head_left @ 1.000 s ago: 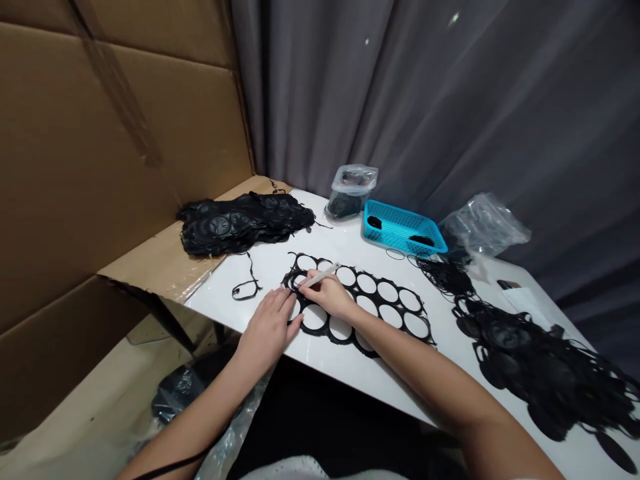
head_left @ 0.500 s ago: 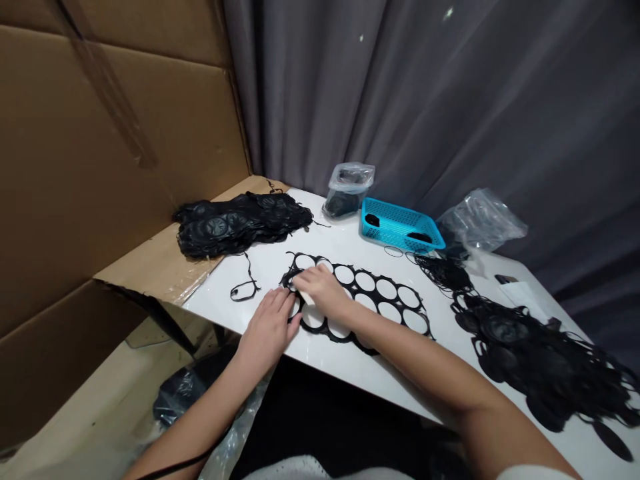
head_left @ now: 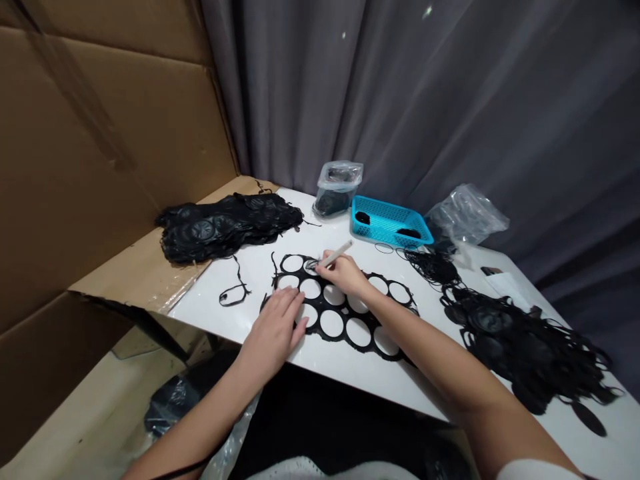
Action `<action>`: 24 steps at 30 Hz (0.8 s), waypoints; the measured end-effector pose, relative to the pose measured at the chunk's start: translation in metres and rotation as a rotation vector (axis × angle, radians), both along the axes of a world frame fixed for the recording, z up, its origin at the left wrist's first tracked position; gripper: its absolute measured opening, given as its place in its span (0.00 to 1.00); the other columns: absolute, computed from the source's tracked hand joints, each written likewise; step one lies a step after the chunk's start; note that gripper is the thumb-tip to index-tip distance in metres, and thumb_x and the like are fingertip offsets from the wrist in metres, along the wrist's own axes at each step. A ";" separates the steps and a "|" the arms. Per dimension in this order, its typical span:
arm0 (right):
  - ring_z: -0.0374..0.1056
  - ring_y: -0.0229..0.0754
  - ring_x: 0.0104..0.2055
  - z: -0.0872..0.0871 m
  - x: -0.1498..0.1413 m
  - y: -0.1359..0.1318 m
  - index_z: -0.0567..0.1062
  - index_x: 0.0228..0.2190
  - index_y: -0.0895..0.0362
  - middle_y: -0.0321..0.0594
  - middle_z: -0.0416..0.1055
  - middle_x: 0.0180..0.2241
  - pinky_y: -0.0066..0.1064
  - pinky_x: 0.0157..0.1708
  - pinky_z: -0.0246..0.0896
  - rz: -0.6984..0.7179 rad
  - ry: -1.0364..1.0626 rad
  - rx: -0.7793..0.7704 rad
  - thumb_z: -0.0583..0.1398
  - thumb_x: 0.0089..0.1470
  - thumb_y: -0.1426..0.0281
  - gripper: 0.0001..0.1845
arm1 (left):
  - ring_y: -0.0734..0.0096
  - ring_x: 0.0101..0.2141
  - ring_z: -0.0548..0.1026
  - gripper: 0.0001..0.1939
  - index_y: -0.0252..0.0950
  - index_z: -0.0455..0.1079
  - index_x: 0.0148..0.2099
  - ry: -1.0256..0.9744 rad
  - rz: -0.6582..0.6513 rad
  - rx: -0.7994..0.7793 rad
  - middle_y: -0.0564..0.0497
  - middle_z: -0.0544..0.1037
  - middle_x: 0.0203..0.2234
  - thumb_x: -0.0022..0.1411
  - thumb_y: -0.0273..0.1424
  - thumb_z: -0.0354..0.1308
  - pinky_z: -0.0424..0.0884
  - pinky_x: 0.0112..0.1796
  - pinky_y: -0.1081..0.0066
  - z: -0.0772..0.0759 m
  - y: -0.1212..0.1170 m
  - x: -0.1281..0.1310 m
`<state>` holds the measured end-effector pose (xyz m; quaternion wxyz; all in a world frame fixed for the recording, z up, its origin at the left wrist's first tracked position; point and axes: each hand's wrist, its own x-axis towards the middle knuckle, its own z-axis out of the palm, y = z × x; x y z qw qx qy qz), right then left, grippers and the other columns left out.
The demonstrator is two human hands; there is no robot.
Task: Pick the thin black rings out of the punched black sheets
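A black rubbery sheet (head_left: 345, 310) with rows of round holes lies on the white table (head_left: 280, 413). My left hand (head_left: 275, 320) rests flat on the sheet's left end, its fingers stretched out. In my right hand (head_left: 344, 272) is a slim light-grey pen-like tool (head_left: 339, 253), pinched between the fingers and slanting up to the right. Its lower end is at a hole in the far row, where a small dark, shiny piece shows; I cannot make out what this is. A thin black strip loop (head_left: 234, 295) lies left of the sheet.
A stack of black sheets (head_left: 225, 227) sits on cardboard at the left. Farther back are a clear plastic container (head_left: 338, 190) and a blue basket (head_left: 390, 223) with small black bundles. Tangled black scraps (head_left: 520, 347) cover the right side, near a plastic bag (head_left: 467, 217).
My right hand has moved away from my left, to the far row of holes, and its tool now shows clearly. My left hand stays on the sheet. The view has shifted slightly.
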<state>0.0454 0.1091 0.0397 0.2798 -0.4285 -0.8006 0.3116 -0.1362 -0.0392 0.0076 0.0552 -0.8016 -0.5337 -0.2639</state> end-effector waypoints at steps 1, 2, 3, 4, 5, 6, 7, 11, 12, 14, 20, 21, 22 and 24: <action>0.64 0.40 0.30 -0.003 0.001 -0.013 0.65 0.23 0.54 0.32 0.68 0.25 0.28 0.32 0.54 0.042 0.018 -0.046 0.59 0.54 0.65 0.10 | 0.51 0.59 0.69 0.20 0.30 0.64 0.61 0.001 -0.028 -0.021 0.37 0.72 0.56 0.72 0.35 0.50 0.65 0.61 0.51 -0.002 0.000 0.004; 0.64 0.39 0.29 -0.006 0.002 -0.023 0.65 0.24 0.54 0.32 0.68 0.24 0.28 0.32 0.55 0.075 0.035 -0.087 0.59 0.54 0.64 0.11 | 0.51 0.58 0.70 0.20 0.30 0.65 0.60 0.003 -0.037 -0.039 0.37 0.73 0.56 0.72 0.35 0.50 0.65 0.60 0.51 -0.005 0.001 0.008; 0.63 0.39 0.29 -0.009 0.003 -0.032 0.65 0.24 0.54 0.31 0.67 0.24 0.28 0.32 0.55 0.095 0.052 -0.117 0.59 0.54 0.64 0.11 | 0.50 0.58 0.70 0.20 0.30 0.66 0.60 0.007 -0.029 -0.050 0.36 0.73 0.56 0.72 0.36 0.51 0.66 0.60 0.50 -0.008 0.001 0.010; 0.63 0.39 0.29 -0.012 0.003 -0.038 0.65 0.24 0.54 0.31 0.67 0.24 0.29 0.32 0.55 0.106 0.069 -0.137 0.59 0.55 0.64 0.11 | 0.49 0.58 0.71 0.20 0.30 0.67 0.59 0.012 -0.014 -0.056 0.36 0.73 0.56 0.71 0.36 0.51 0.66 0.60 0.50 -0.011 0.001 0.012; 0.64 0.39 0.29 -0.015 0.003 -0.042 0.65 0.24 0.54 0.32 0.68 0.25 0.29 0.33 0.56 0.110 0.085 -0.147 0.59 0.55 0.64 0.12 | 0.48 0.58 0.71 0.20 0.30 0.67 0.59 0.018 0.000 -0.059 0.36 0.73 0.56 0.71 0.37 0.51 0.66 0.60 0.50 -0.014 0.001 0.013; 0.64 0.39 0.30 -0.018 0.004 -0.045 0.65 0.25 0.54 0.32 0.69 0.26 0.29 0.33 0.56 0.107 0.101 -0.152 0.60 0.55 0.64 0.11 | 0.48 0.58 0.71 0.20 0.30 0.67 0.59 0.025 0.008 -0.061 0.36 0.73 0.57 0.71 0.37 0.51 0.66 0.60 0.50 -0.016 0.001 0.013; 0.65 0.39 0.31 -0.021 0.004 -0.047 0.65 0.25 0.54 0.33 0.70 0.27 0.29 0.34 0.57 0.102 0.118 -0.155 0.60 0.55 0.64 0.11 | 0.49 0.58 0.71 0.20 0.30 0.67 0.59 0.030 0.009 -0.063 0.36 0.73 0.57 0.71 0.37 0.51 0.66 0.60 0.50 -0.018 0.001 0.013; 0.69 0.41 0.35 -0.027 0.002 -0.049 0.67 0.27 0.54 0.34 0.74 0.31 0.30 0.37 0.59 0.093 0.142 -0.143 0.60 0.56 0.66 0.09 | 0.49 0.57 0.71 0.20 0.30 0.67 0.59 0.043 -0.001 -0.061 0.37 0.74 0.56 0.71 0.36 0.51 0.66 0.59 0.50 -0.018 0.002 0.011; 0.69 0.41 0.35 -0.028 0.001 -0.050 0.68 0.27 0.54 0.35 0.74 0.31 0.30 0.37 0.59 0.093 0.141 -0.137 0.60 0.56 0.66 0.08 | 0.49 0.57 0.71 0.20 0.30 0.67 0.59 0.045 -0.002 -0.061 0.36 0.74 0.56 0.71 0.36 0.51 0.66 0.59 0.50 -0.017 0.002 0.011; 0.69 0.41 0.35 -0.028 0.001 -0.051 0.69 0.27 0.54 0.34 0.74 0.31 0.30 0.37 0.59 0.097 0.141 -0.131 0.60 0.56 0.67 0.07 | 0.48 0.58 0.71 0.20 0.30 0.67 0.59 0.043 0.002 -0.062 0.36 0.73 0.57 0.71 0.36 0.52 0.66 0.59 0.50 -0.017 0.002 0.011; 0.68 0.43 0.38 -0.025 0.000 -0.054 0.67 0.26 0.54 0.36 0.73 0.33 0.33 0.39 0.60 0.155 0.129 0.014 0.59 0.58 0.71 0.09 | 0.48 0.58 0.70 0.20 0.30 0.67 0.59 0.037 0.002 -0.070 0.36 0.73 0.57 0.71 0.35 0.52 0.68 0.58 0.50 -0.015 0.001 0.011; 0.68 0.43 0.39 -0.026 0.000 -0.055 0.66 0.26 0.54 0.37 0.74 0.33 0.33 0.40 0.60 0.164 0.123 0.041 0.59 0.59 0.71 0.09 | 0.48 0.58 0.70 0.20 0.29 0.67 0.59 0.046 0.002 -0.070 0.36 0.73 0.57 0.71 0.35 0.52 0.68 0.58 0.50 -0.015 0.001 0.011; 0.68 0.43 0.40 -0.027 0.001 -0.056 0.66 0.26 0.54 0.37 0.74 0.34 0.33 0.40 0.60 0.169 0.119 0.064 0.58 0.59 0.71 0.10 | 0.48 0.58 0.71 0.20 0.29 0.67 0.59 0.054 0.002 -0.066 0.36 0.73 0.57 0.71 0.35 0.52 0.68 0.58 0.51 -0.015 0.001 0.011; 0.68 0.43 0.40 -0.030 0.001 -0.059 0.66 0.27 0.54 0.38 0.75 0.35 0.33 0.41 0.60 0.182 0.100 0.110 0.58 0.60 0.72 0.10 | 0.48 0.57 0.71 0.20 0.28 0.67 0.58 0.066 0.002 -0.057 0.35 0.73 0.57 0.71 0.35 0.52 0.68 0.58 0.51 -0.014 0.001 0.010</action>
